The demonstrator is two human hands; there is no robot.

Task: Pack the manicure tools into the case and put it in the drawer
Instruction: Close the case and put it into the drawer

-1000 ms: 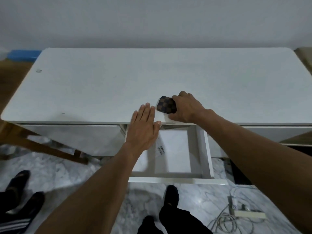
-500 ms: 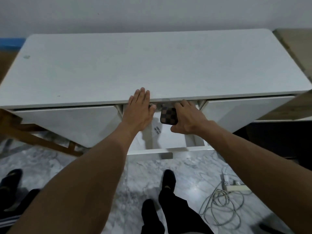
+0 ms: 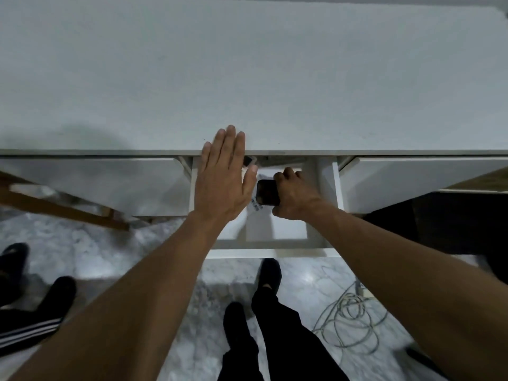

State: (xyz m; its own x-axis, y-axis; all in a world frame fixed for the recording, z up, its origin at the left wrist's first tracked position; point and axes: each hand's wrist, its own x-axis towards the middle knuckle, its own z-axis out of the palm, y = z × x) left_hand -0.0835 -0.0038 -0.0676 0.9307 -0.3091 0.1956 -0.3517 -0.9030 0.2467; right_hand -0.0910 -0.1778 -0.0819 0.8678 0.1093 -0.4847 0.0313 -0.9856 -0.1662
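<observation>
Head camera looks down on a white desk [image 3: 247,78] whose middle drawer [image 3: 337,188] is pulled out. The right hand [image 3: 295,196] reaches into it, fingers curled round the dark manicure case [image 3: 266,192]. The case is held inside the drawer, over a barcode sticker [image 3: 257,206] — whether it touches the bottom cannot be told. The left hand [image 3: 222,180] is flat, fingers straight, tips over the desk's front edge. A coiled cable [image 3: 351,317] lies on the marble floor [image 3: 110,257].
</observation>
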